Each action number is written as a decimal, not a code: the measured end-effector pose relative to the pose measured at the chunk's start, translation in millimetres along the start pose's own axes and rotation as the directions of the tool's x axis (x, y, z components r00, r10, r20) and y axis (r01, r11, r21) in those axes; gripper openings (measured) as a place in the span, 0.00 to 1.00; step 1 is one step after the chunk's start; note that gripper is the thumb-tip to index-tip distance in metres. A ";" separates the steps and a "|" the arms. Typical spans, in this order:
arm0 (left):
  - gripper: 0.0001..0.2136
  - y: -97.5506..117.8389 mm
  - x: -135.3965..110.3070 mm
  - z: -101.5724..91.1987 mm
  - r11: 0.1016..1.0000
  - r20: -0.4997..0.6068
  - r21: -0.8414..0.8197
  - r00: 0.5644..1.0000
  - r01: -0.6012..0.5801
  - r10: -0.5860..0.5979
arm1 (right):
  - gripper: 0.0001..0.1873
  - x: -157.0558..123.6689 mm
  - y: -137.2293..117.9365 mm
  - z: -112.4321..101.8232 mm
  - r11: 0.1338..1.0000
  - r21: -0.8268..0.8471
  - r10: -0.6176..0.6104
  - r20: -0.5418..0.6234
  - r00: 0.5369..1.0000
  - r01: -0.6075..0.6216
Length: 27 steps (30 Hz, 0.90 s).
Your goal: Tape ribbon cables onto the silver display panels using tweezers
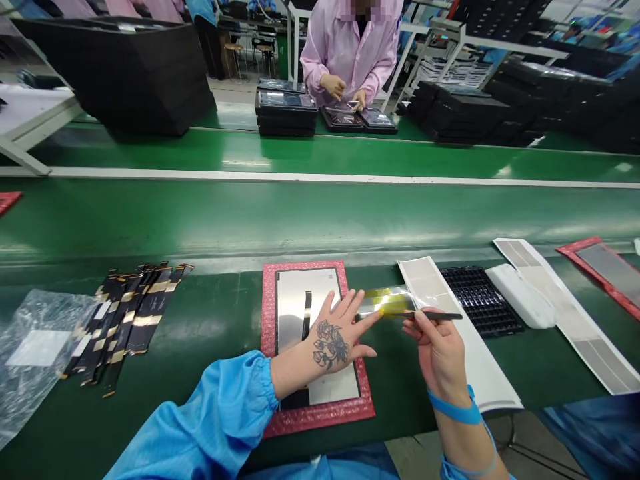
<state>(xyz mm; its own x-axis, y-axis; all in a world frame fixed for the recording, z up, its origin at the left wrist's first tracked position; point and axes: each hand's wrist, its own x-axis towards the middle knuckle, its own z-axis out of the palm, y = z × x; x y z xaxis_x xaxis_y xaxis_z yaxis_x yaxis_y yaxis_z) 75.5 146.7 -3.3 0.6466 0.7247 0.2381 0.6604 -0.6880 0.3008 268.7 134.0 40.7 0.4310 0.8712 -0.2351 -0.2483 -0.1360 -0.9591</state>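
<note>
My left hand (336,337) is spread palm down over a silver panel (290,293) resting on red bubble wrap (269,307). Its fingertips reach the near edge of a shiny clear sheet with yellow tape patches (384,297) beside the panel; whether they press on it I cannot tell. A narrow black flex cable (307,310) lies on the panel, partly covered by my hand. My right hand (440,353), with a blue wrist strap, pinches black tweezers (447,316). The tweezers lie roughly level, tips pointing left at the yellow tape.
Left lie a pile of black flex cables (145,307) and a plastic bag (40,347). Right are white sticker sheets (465,340), a black ridged tray (477,300) and a white case (520,295). Across the green belt, a person in pink (350,50) handles black-framed panels.
</note>
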 end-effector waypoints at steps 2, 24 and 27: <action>0.30 -9.6 -23.8 -15.2 1.000 -0.014 -0.008 1.000 0.006 -0.006 | 0.27 -16.1 4.7 -0.7 0.999 0.006 0.044 -0.034 0.998 -0.043; 0.16 19.4 -167.6 -26.8 0.909 -0.242 -0.163 0.878 0.383 -0.413 | 0.30 -122.7 62.9 49.0 0.920 -0.113 0.387 0.127 0.913 -0.374; 0.16 19.9 -167.5 -27.4 0.915 -0.238 -0.147 0.885 0.375 -0.401 | 0.31 -123.9 62.9 50.2 0.918 -0.114 0.393 0.120 0.912 -0.381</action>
<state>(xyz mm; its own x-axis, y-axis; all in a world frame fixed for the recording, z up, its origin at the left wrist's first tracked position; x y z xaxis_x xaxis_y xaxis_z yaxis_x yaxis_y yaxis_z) -30.2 12.7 -11.9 0.2167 0.9259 0.3095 0.7911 -0.3523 0.5000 156.1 41.1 17.4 0.1910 0.7975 -0.5722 -0.2929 -0.5101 -0.8087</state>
